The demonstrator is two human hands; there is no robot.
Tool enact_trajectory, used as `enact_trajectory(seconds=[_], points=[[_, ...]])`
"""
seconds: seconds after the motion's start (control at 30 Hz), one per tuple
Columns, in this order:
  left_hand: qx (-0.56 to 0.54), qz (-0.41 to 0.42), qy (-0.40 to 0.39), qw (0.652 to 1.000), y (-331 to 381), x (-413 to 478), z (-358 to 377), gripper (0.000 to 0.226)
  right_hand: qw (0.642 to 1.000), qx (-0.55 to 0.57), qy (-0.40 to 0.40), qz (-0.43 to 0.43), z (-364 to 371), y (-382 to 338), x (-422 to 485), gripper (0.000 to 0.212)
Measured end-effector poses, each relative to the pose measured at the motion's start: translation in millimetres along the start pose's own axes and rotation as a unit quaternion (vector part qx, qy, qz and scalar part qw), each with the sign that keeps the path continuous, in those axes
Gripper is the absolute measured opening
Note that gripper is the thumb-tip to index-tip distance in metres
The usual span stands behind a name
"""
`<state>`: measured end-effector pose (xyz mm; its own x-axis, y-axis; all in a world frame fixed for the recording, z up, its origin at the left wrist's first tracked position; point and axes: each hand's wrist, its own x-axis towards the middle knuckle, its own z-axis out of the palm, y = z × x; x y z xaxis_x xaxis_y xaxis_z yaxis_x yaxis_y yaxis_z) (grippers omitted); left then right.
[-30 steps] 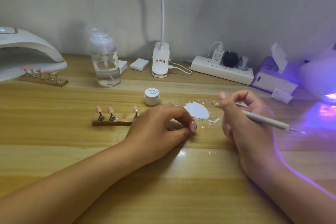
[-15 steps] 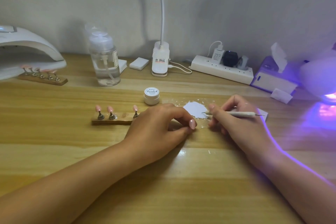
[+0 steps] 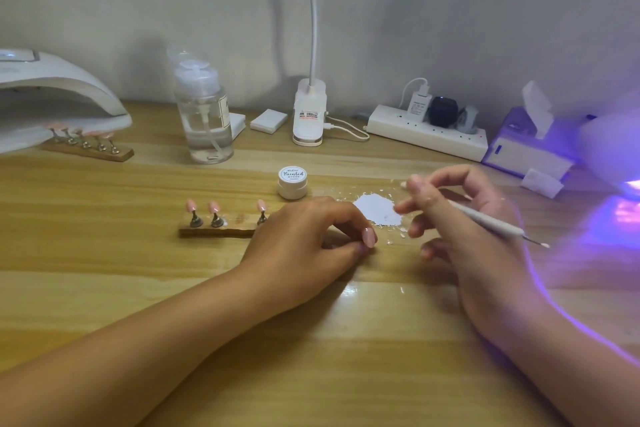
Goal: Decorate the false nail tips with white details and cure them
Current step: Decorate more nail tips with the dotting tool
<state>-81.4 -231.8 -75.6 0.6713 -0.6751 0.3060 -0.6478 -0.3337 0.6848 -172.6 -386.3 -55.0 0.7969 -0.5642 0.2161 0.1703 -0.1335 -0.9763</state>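
jar (image 3: 292,182) sat behind nail stand (image 3: 216,230) | pump bottle (image 3: 204,114) behind-left of jar | power strip (image 3: 426,135) sat back right by wall

Left forearm (image 3: 156,333) and right forearm (image 3: 554,357) bare to frame edge, left hand (image 3: 304,243) nails rounded, glossy pale-pink polish, right hand (image 3: 467,236) blurred, nail finish indistinct.

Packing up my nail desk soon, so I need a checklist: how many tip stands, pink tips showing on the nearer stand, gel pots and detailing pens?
Tip stands: 2
Pink tips showing on the nearer stand: 3 (the left hand hides its right end)
Gel pots: 1
Detailing pens: 1, held by the right hand
Total: 7
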Motion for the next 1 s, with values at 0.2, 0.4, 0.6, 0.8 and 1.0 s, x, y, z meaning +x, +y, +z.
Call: enact_trajectory(seconds=[0.2,0.4,0.6,0.8,1.0], points=[[0.004,0.007,0.002,1.000,-1.5,-0.4,0.4,0.009,0.999,0.001,-0.018,0.045,8.1,3.8,-8.4,0.027],[0.011,0.005,0.001,1.000,-1.9,0.1,0.6,0.010,0.998,-0.025,-0.039,0.051,8.6,4.3,-7.6,0.028],[0.015,0.009,0.003,1.000,-2.3,0.0,0.5,0.011,0.998,-0.019,-0.047,0.046,8.5,6.3,-7.1,0.022],[0.012,0.009,-0.001,1.000,-2.1,0.0,0.4,0.009,0.997,-0.018,-0.050,0.047,8.5,7.9,-7.0,0.022],[0.009,0.006,-0.001,1.000,-2.3,0.0,0.3,0.010,0.998,-0.009,-0.044,0.038,7.7,8.6,-6.7,0.024]])
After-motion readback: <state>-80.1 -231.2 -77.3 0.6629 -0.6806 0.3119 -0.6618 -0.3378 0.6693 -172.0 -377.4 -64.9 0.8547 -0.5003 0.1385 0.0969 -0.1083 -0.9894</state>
